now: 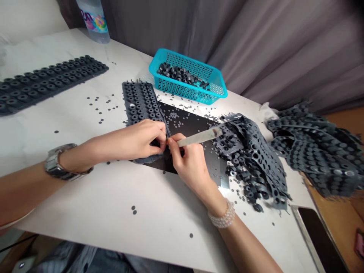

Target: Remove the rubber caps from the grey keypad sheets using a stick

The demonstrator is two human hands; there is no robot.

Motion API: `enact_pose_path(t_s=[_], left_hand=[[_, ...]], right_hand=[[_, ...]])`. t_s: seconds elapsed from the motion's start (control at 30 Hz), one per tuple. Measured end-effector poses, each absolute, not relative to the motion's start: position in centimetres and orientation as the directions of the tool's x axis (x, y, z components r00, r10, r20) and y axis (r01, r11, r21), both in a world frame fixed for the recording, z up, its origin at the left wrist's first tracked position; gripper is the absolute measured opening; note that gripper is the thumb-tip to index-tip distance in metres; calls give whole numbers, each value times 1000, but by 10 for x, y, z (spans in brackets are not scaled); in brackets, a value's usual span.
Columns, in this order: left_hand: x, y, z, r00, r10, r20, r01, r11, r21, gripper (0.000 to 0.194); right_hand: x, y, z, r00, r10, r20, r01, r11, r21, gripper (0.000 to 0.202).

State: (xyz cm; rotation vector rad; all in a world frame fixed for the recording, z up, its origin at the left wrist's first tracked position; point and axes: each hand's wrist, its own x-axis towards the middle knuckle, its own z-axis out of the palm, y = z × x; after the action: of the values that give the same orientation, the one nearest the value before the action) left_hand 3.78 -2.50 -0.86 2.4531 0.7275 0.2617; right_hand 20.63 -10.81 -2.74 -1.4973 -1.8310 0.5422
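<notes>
A dark grey rubber sheet (140, 100) with rows of raised rings lies on a black mat (193, 125) at the middle of the table. My left hand (145, 140) is closed on the near part of this sheet, thumb and fingers pinched at its right edge. Against that same edge, my right hand (189, 157) is closed round a flat pale strip-shaped tool (200, 137), whose wide end points right. The fingertips of both hands nearly meet, and the tool's working end is hidden between them. Small black discs are scattered over the mat.
Behind the mat stands a turquoise basket (187, 93) with black rings inside. Punched sheets (256, 148) and loose rings (253, 189) lie at right, beside a larger sheet pile (321, 148). Another ringed sheet (51, 81), a bottle (95, 22) and a phone (322, 237) are around.
</notes>
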Motion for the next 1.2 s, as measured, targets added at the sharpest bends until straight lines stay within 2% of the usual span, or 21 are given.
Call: enact_pose_path(t_s=[0.17,0.27,0.43,0.57,0.77,0.93,1.1,1.2], left_hand=[[30,-11,3,826,557,-86,470,-596,651,11],[29,-7,3,826,549,-131,490,-582,649,12],[33,-15,-6,825,564,-30,487,-683,545,12],[33,-19,-10,828,560,-19,490,-708,509,13],[34,-24,-8,801,598,18,512,-700,498,12],[35,-28,-6,814,581,2,508,-713,484,24],[37,-31,-4,828,561,0,496,-733,466,23],[40,-34,-4,833,553,19,484,-745,459,22]], right_hand=[[206,-108,-27,-34,969,243,649,206,-733,30],[206,-108,-26,-8,974,228,630,182,-755,31],[211,-107,-28,30,981,191,534,146,-833,30],[215,-108,-28,56,984,172,474,126,-871,32],[216,-110,-20,90,976,196,495,127,-860,33],[216,-111,-17,108,978,179,510,100,-854,35],[210,-112,-23,96,988,121,509,56,-859,32],[213,-110,-21,83,986,143,540,76,-838,32]])
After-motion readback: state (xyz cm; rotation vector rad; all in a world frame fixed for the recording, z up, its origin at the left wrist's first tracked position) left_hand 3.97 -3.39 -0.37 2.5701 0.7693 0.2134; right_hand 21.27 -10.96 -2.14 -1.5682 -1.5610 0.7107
